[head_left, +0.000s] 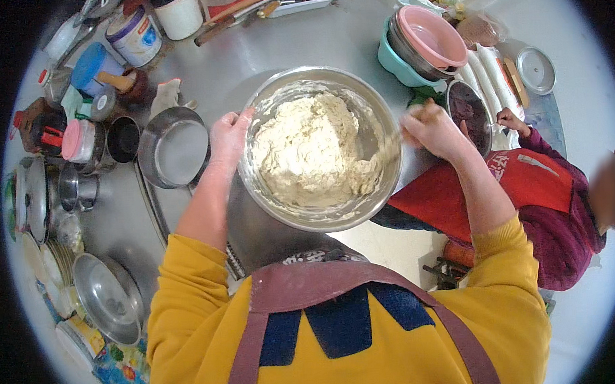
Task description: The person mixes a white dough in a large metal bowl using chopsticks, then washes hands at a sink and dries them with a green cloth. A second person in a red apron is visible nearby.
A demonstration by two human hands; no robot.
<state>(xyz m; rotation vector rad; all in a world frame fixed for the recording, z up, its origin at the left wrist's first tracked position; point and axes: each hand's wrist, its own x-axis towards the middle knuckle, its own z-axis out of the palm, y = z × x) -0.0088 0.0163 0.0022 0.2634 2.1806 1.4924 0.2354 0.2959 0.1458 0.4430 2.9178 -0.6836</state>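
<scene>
Left hand (pixel 229 135) gripped the steel bowl (pixel 324 226) at its left rim; right hand (pixel 433 129) was closed around a blurred utensil (pixel 389 150), kind unclear, by the right rim. Pale lumpy dough (pixel 306 148) lay inside the bowl, near the edge of the metal table (pixel 282 47).
</scene>
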